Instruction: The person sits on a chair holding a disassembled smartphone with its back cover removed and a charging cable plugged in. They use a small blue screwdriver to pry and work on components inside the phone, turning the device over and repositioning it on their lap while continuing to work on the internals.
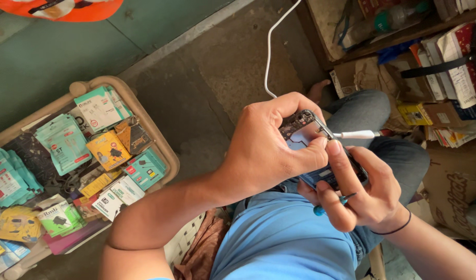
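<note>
both hands (pixel 321 171) clamp an opened phone (pixel 321 155); right also grips a screwdriver (pixel 334 202).

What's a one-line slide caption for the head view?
Left hand steadies an opened phone while right hand holds it, small screwdriver tucked in fingers.

The person wore a light blue shirt (pixel 279 238), grey-blue jeans (pixel 362 111), and a thin black band (pixel 396 228) around the right wrist; forearms were bare.

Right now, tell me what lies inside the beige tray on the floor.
The beige tray holds teal, yellow and white accessory packets piled in layers; whatever lies beneath them, and the tray's bottom, is covered.
</note>
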### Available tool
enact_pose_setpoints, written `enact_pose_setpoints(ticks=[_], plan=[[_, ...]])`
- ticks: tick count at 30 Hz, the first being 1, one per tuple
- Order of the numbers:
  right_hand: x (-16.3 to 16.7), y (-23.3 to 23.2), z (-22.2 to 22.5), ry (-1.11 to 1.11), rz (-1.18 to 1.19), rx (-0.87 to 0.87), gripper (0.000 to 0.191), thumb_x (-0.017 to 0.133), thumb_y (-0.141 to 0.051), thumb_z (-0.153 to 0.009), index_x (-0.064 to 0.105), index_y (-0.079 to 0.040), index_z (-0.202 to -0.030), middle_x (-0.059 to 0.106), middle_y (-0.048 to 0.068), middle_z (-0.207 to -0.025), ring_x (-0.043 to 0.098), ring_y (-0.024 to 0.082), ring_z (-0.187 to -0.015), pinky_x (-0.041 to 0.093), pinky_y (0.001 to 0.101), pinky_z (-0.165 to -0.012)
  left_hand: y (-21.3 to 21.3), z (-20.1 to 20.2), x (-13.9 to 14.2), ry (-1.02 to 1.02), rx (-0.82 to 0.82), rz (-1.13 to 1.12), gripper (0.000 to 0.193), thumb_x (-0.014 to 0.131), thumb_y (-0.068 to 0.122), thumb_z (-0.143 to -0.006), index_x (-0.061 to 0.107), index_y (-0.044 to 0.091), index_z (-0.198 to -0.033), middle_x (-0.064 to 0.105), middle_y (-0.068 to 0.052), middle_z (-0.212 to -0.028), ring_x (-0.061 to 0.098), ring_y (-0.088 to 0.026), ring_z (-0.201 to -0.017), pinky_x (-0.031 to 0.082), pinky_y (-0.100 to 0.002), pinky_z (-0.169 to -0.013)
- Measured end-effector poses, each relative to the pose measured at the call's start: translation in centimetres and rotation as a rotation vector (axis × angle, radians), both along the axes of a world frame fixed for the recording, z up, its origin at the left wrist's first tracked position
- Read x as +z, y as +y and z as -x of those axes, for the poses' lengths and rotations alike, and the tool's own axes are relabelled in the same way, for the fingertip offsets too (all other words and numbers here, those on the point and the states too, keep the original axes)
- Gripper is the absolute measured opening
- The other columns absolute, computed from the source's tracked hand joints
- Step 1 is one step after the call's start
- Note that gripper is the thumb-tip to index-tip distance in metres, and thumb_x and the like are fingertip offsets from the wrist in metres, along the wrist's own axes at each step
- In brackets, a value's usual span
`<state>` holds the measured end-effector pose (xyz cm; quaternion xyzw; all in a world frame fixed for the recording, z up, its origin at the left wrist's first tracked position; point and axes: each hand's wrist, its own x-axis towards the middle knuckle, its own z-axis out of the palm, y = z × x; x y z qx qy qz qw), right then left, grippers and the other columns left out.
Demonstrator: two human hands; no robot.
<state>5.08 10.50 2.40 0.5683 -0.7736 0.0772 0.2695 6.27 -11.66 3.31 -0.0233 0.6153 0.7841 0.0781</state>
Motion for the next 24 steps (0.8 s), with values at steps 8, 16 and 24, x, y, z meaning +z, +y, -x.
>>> enact_pose_setpoints(ticks=[8,16,24], plan=[[-0.5,0.4,-1.1,-0.602,0.422,-0.113,0.07,0.087,-0.032,-0.078,0.03,-0.009,-0.112,0.054,0.034,-0.126,0.062,0.037,-0.11,0.062,0.0448,-0.085,0.1,-0.4,-0.1,0.018,-0.017,-0.049,0.019,0.076,0.006,-0.085,0.069,0.003,-0.102,0.068,0.004,-0.084,0.058,0.002,-0.079,0.051,-0.018,-0.067],[0.7,0.3,-2.1,-0.747,0.715,-0.327,0.06,0.081,-0.003,-0.091,0.028,-0.005,-0.119,0.05,0.022,-0.131,0.069,0.024,-0.11,0.064,0.0292,-0.091,0.2,-0.8,0.1,0.121,-0.023,-0.003,0.02,0.078,0.005,-0.088,0.068,0.003,-0.105,0.074,0.0,-0.087,0.068,0.001,-0.084,0.058,-0.019,-0.075],[1.2,-0.1,-2.1,-0.3,0.6,-0.355,0.067,0.09,-0.004,-0.076,0.032,-0.009,-0.11,0.062,0.017,-0.097,0.065,0.023,-0.086,0.056,0.0344,-0.074,-0.1,-1.2,0.0,0.371,0.047,0.187,0.018,0.081,0.005,-0.09,0.067,0.004,-0.101,0.071,-0.003,-0.089,0.069,-0.006,-0.078,0.056,-0.02,-0.072]])
